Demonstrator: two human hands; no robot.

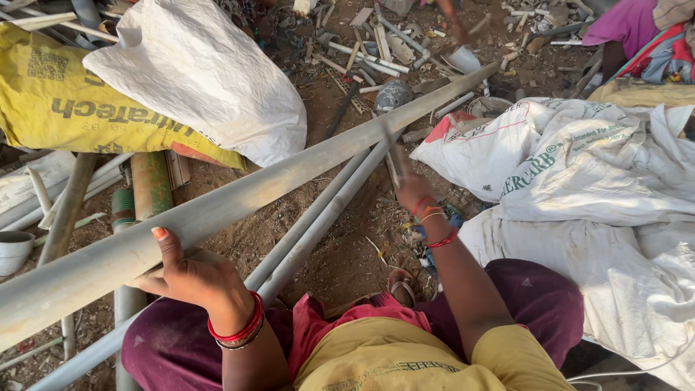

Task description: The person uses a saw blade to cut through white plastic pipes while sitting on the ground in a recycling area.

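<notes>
My left hand (pixel 190 274) grips the underside of a long grey plastic pipe (pixel 275 177) that slants from the lower left up to the upper right, thumb pressed on its side. My right hand (pixel 410 185) is raised just past the pipe and holds a thin dark tool (pixel 392 147) whose blurred tip is at the pipe's edge. Red bangles ring both wrists. Two thinner grey pipes (pixel 327 210) lie on the dirt under the big one, running the same way.
A yellow sack (pixel 65 101) and a white sack (pixel 203 69) lie at the upper left, white printed sacks (pixel 579 174) at the right. Several cut pipe pieces (pixel 376 51) litter the ground at the top. Another person in purple (pixel 630 25) sits at the top right.
</notes>
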